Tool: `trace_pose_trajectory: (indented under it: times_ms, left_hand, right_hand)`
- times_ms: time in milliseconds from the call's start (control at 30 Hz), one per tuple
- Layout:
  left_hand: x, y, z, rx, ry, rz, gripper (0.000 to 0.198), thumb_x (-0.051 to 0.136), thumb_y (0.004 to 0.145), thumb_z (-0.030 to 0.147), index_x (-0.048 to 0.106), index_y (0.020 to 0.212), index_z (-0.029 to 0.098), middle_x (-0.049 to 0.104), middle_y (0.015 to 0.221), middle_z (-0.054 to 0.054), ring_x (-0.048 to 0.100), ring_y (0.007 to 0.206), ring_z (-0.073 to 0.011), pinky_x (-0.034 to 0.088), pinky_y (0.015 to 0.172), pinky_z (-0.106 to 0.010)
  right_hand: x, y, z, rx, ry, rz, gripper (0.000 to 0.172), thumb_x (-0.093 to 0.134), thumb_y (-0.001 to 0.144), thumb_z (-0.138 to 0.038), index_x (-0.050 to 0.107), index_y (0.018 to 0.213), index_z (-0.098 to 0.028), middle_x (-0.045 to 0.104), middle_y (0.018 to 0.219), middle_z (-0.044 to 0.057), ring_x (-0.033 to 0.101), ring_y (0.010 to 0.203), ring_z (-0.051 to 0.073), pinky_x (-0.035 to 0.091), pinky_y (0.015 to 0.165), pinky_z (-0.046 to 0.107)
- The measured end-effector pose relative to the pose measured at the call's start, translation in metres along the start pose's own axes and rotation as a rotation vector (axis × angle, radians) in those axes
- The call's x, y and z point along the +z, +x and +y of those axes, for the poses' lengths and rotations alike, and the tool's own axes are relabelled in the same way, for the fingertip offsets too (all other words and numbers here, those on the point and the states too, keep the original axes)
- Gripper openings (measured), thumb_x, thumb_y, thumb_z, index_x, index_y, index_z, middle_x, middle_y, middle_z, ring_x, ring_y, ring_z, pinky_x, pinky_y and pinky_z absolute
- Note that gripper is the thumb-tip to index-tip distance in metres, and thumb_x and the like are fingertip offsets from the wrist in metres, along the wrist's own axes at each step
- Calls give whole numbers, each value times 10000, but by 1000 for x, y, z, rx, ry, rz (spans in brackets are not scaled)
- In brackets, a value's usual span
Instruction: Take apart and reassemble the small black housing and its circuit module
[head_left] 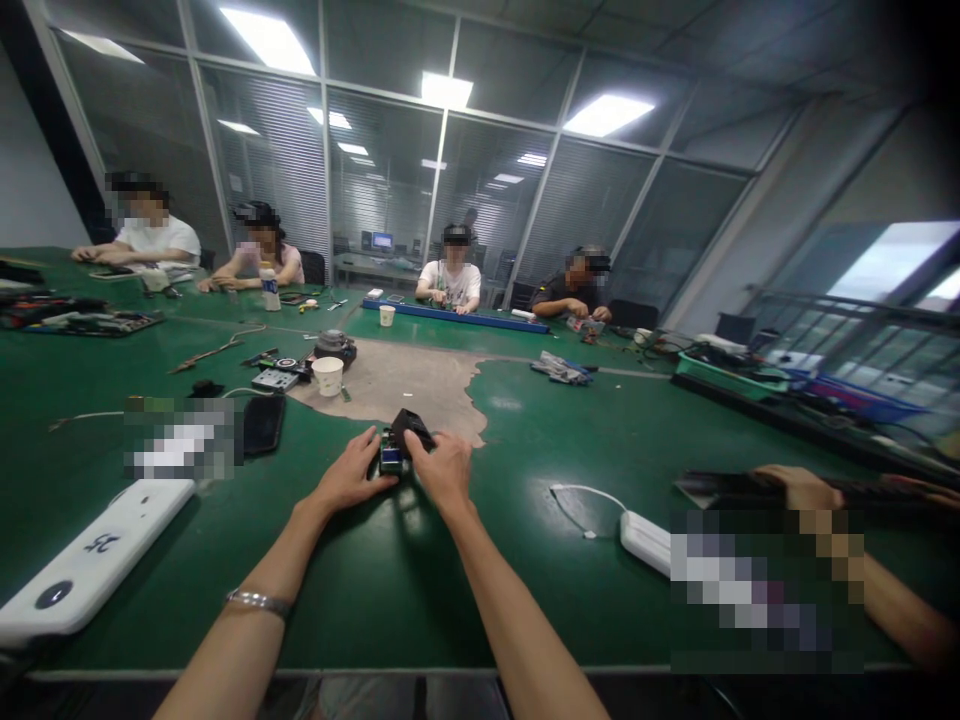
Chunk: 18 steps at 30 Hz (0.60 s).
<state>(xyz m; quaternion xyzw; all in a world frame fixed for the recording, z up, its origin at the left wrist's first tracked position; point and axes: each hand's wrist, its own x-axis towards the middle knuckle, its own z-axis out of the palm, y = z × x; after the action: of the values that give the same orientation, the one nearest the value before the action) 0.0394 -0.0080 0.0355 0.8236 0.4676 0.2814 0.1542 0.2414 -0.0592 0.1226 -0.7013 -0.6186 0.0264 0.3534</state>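
Observation:
My left hand (349, 476) rests low over the green table (390, 580), its fingers and thumb closed around a small electronic module (391, 457) with a blue part and green edges. Close against it, my right hand (444, 472) grips a black plastic housing (409, 425), tilted up with the thumb on its near side. Whether the housing and the module are joined or apart, I cannot tell. My fingers hide parts of both.
A phone (263, 425), a paper cup (328, 376) and loose electronic parts (276, 380) lie ahead to the left. A white power bank (97, 555) is near left; another white device (646, 540) sits right, beside a co-worker's hand (806, 490). Several people sit opposite.

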Motion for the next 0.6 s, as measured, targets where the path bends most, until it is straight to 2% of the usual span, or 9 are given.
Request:
trace_pose_trajectory:
  times_ms: [100,267,433,600]
  left_hand:
    - [0,0,0,-3,-9,-5,891,745,868,579,419,1599,189,336,1710,-201,318,1581,-409,309,1276,-559]
    - [3,1,-4,-12,-39,8,985,787,830,596,383,1605,143,322,1701,-254,294,1587,-440,291,1279,-592]
    - [8,2,-10,-11,-66,31,1189,858,740,576,244,1657,134,257,1722,-271,241,1603,-454,280,1281,-613]
    - [10,1,-12,8,-86,50,1269,846,724,484,112,1673,72,205,1724,-310,217,1609,-455,273,1289,-599]
  right_hand:
    - [2,-1,-16,16,-31,-45,496,637,949,-600,846,977,-152,761,1117,181,625,1112,325,428,961,364]
    - [7,-9,-34,-3,-115,-38,537,657,916,-629,842,1009,-133,721,1218,218,553,1221,372,430,988,413]
    - [14,-13,-39,-52,-199,-23,569,651,913,-647,826,1044,-122,674,1313,232,500,1284,389,412,1028,463]
    - [19,-20,-40,-84,-249,-56,569,670,903,-642,819,1036,-110,678,1271,248,505,1254,393,412,1007,480]
